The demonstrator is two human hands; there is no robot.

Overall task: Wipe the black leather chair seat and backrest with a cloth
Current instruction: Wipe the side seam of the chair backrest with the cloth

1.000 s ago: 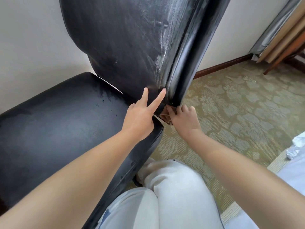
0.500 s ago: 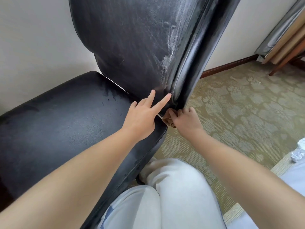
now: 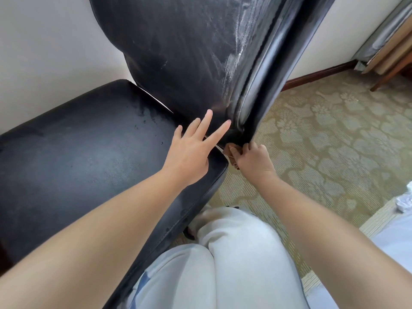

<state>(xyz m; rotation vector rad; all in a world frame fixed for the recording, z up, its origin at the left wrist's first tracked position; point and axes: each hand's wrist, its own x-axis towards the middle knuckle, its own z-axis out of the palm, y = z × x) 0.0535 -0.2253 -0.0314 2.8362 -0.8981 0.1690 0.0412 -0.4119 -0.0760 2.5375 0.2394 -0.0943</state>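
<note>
The black leather seat [image 3: 84, 157] fills the left of the view, its surface streaked with damp marks. The backrest [image 3: 182, 54] rises at top centre, with pale wipe smears near its right edge. My left hand [image 3: 191, 150] reaches over the seat's back corner with straight fingers touching the bottom of the backrest. My right hand [image 3: 252, 161] grips a small brown cloth [image 3: 229, 152] at the lower right corner of the backrest, beside its shiny side edge. Most of the cloth is hidden under my fingers.
Patterned green-beige carpet [image 3: 323, 134] spreads to the right. A dark wooden skirting board [image 3: 318, 74] runs along the white wall. Wooden furniture legs [image 3: 388, 74] stand at the far right. My knees in light trousers [image 3: 223, 259] are below. White crumpled paper [image 3: 404, 201] lies at the right edge.
Both hands stay at the backrest's lower corner. My left fingers have spread a little wider and lie flatter against the leather. The view has shifted slightly.
</note>
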